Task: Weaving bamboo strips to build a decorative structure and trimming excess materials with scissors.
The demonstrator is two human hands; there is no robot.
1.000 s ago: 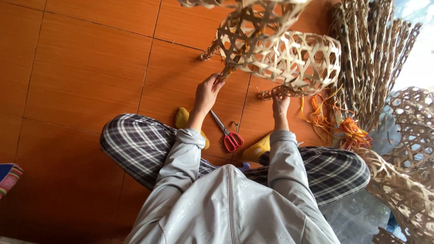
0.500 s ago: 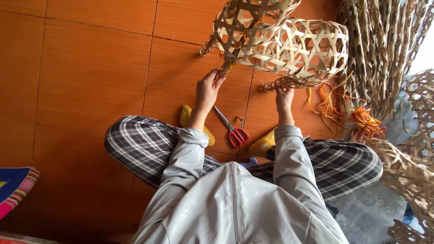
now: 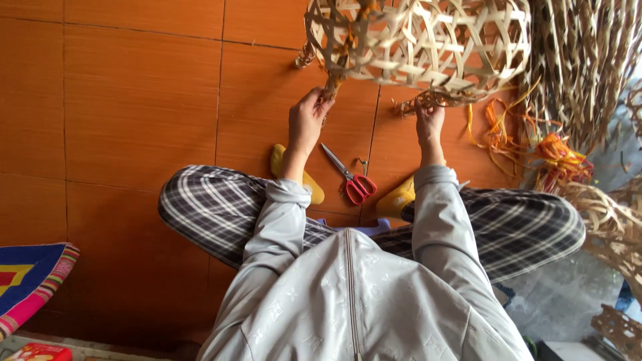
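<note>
An open-weave bamboo basket (image 3: 428,40) hangs in front of me above the orange tiled floor. My left hand (image 3: 309,122) pinches a bundle of loose strip ends at the basket's left lower edge. My right hand (image 3: 429,119) grips the frayed rim strips at its lower right. Red-handled scissors (image 3: 351,180) lie on the floor between my knees, apart from both hands.
Two yellow shoes (image 3: 294,170) sit by the scissors. Orange strips (image 3: 535,144) and a heap of bamboo strips (image 3: 582,60) lie at the right, with more woven baskets (image 3: 615,220) below them. A colourful mat (image 3: 30,281) is at the lower left.
The basket has come closer and turned a little in my hands. Both hands keep their hold on its strips.
</note>
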